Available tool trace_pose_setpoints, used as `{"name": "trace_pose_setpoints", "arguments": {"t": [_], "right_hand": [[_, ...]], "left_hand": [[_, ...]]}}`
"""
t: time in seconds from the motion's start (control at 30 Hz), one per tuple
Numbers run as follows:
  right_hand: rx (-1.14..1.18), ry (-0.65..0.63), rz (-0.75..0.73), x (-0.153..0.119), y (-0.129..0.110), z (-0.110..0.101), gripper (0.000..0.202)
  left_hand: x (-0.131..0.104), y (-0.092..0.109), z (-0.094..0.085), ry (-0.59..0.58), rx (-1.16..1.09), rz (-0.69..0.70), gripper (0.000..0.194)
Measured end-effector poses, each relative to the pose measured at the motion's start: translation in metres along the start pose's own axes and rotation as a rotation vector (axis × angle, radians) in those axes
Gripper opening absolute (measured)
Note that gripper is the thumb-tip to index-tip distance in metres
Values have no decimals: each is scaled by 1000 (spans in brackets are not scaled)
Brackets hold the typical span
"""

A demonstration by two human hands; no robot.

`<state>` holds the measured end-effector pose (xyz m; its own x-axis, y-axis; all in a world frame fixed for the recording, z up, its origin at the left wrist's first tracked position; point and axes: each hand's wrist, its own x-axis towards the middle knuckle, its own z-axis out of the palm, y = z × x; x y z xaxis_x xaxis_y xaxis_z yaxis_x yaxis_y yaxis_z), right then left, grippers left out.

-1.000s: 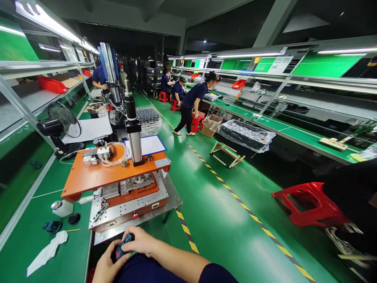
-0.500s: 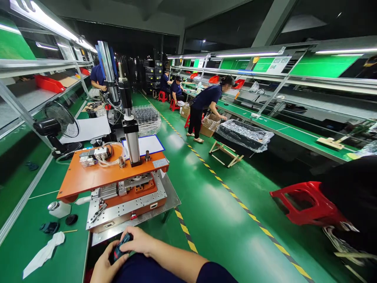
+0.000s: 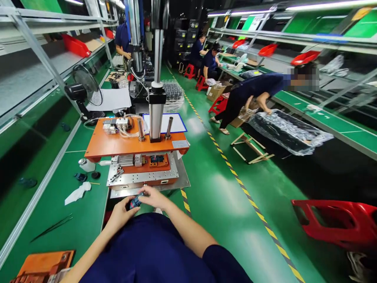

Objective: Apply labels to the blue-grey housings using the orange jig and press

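My left hand [image 3: 120, 215] and my right hand [image 3: 154, 197] together hold a small dark blue plastic housing [image 3: 136, 201] with a red mark, low in front of my body. Fingers of both hands are closed around its ends and hide part of it. Just beyond stands a pneumatic press [image 3: 137, 143] with an orange top plate and a silver base. Another dark blue part [image 3: 157, 159] lies in the press's orange nest [image 3: 165, 162], below the raised tooling.
On the green bench at left are a white bottle [image 3: 86, 165], a black cap [image 3: 95, 175], a dark blue piece [image 3: 80, 177], a white cloth [image 3: 77, 193], tweezers [image 3: 52, 228] and an orange fixture [image 3: 44, 263]. A red stool [image 3: 335, 220] stands at right. A co-worker [image 3: 259, 92] bends over a plastic-covered box [image 3: 282, 131].
My view has tilted downward and shifted left. The press's posts now rise higher above its top plate, and the part in the nest shows. Both hands keep the housing. The co-worker bends lower.
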<state>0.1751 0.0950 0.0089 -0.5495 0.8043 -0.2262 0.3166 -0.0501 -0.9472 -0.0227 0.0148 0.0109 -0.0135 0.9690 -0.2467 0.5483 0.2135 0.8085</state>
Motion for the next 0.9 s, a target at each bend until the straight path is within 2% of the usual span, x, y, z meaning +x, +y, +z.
{"name": "trace_pose_setpoints", "arguments": {"t": [0.17,0.27,0.37,0.5,0.6,0.67,0.8,0.9], "right_hand": [[-312,301,-39,61,4,-85,35],[-486,359,-32,97,11,-122,29],[-587,325,-48,120,20,-136,28],[-617,305,-106,131,30,-139,30],[-584,360,-146,124,36,-143,29],[-546,435,-162,108,42,-145,32],[-435,618,-162,48,68,-138,36],[-339,749,-105,-3,95,-131,37]], "left_hand": [[13,6,-9,62,-26,-20,56],[20,10,-13,72,-58,8,56],[29,16,-17,103,1,11,54],[55,24,-21,147,172,144,47],[90,35,-19,137,250,202,48],[119,46,-14,115,284,222,49],[180,70,10,51,361,272,44],[215,79,29,25,425,269,36]]}}
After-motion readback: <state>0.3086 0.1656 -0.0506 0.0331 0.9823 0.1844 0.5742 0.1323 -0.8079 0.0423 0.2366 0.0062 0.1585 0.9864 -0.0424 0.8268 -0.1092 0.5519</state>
